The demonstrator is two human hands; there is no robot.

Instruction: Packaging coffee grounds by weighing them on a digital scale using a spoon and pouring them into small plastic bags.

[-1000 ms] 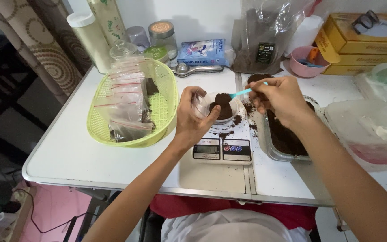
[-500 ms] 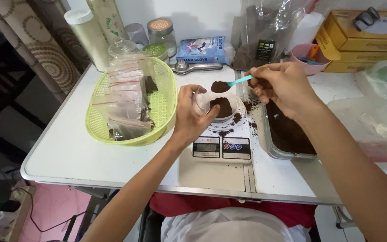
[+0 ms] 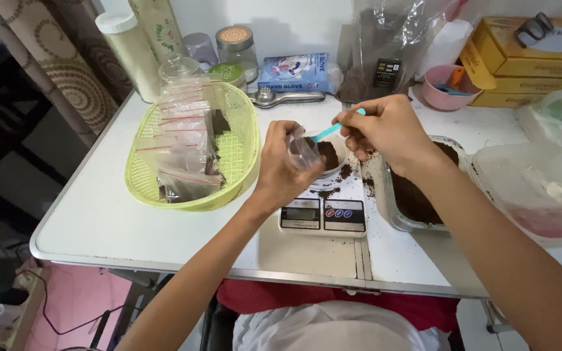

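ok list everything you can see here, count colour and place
scale: 1, white, table centre
small bag: 1, clear, in left hand over scale
spoon: 1, turquoise, in right hand
tray of dark powder: 1, clear, right of scale
basket: 1, yellow-green, left, holding filled bags
jars: several, back left
boxes: 2, yellow, back right
pink bowl: 1, back
left hand: grip on bag
right hand: grip on spoon
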